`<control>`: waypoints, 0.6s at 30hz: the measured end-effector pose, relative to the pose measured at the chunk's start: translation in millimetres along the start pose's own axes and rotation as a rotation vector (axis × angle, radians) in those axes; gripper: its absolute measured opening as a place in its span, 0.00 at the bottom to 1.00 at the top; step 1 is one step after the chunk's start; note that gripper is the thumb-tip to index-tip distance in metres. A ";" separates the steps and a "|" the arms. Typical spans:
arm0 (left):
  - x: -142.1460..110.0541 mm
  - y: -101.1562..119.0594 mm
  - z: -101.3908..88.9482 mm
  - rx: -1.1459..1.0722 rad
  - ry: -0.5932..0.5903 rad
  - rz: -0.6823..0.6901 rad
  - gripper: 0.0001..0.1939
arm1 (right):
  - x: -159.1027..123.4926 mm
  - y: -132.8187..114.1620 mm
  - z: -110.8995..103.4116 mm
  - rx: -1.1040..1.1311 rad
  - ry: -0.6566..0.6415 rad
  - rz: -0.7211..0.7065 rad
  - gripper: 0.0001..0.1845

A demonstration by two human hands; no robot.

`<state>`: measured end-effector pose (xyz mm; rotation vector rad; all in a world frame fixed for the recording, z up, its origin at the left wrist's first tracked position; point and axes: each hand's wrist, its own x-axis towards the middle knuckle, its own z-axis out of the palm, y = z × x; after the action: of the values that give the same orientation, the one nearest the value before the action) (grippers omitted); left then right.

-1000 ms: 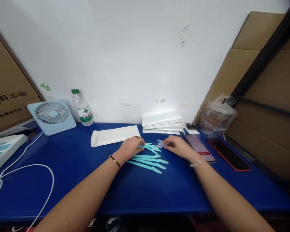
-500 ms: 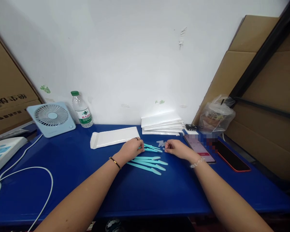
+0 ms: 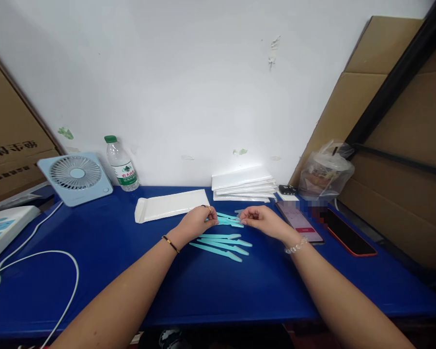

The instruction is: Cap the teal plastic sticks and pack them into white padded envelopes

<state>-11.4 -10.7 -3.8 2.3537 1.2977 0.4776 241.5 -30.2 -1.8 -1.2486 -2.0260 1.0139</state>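
Observation:
My left hand (image 3: 199,220) is closed, thumb and fingers pinching a turquoise eyebrow razor (image 3: 225,219); more razors lie close by, so I cannot tell them all apart. Opposite it, my right hand (image 3: 257,219) is closed in a pinch at the razor's tip, on a small clear blade cap (image 3: 240,221) mostly covered by the fingers. Other loose clear caps (image 3: 237,212) lie partly hidden behind the right fingers. Below the hands, several turquoise eyebrow razors (image 3: 221,245) are fanned out on the blue table (image 3: 218,291), translucent tips toward the right.
A white padded envelope (image 3: 170,205) lies behind my left hand, a stack of them (image 3: 243,184) by the wall. Two phones (image 3: 301,223) and a bagged container (image 3: 325,172) stand right; a bottle (image 3: 122,167), fan (image 3: 76,177), cable (image 3: 76,276) and power strip (image 3: 7,230) left.
My right hand has moved slightly left, from the loose caps to the razor tip by my left hand. The left hand keeps its pinch, and the fanned razors stay put.

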 end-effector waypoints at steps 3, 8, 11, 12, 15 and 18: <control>-1.5 6.1 -0.1 -0.015 -0.040 0.019 0.12 | 0.2 -2.2 4.7 -0.009 -0.035 -0.012 0.15; -6.0 13.7 3.6 -0.035 -0.143 0.039 0.13 | -2.8 -6.6 6.0 -0.022 -0.136 -0.023 0.13; -7.1 12.0 5.3 -0.037 -0.182 0.039 0.14 | -2.8 -3.2 2.1 -0.071 -0.131 -0.034 0.11; -6.8 10.4 5.4 -0.029 -0.162 0.041 0.14 | -2.1 -1.1 0.6 -0.112 -0.084 -0.032 0.11; -4.0 2.7 5.1 0.030 -0.011 0.064 0.13 | 1.1 7.1 -3.3 -0.266 0.093 -0.027 0.09; 0.5 -5.5 6.8 0.099 0.074 0.127 0.13 | 4.5 16.1 -7.0 -0.408 0.201 -0.056 0.08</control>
<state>-11.8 -8.9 -12.4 2.5343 1.2348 0.5563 252.9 -19.3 -10.8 -1.4211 -2.1564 0.4373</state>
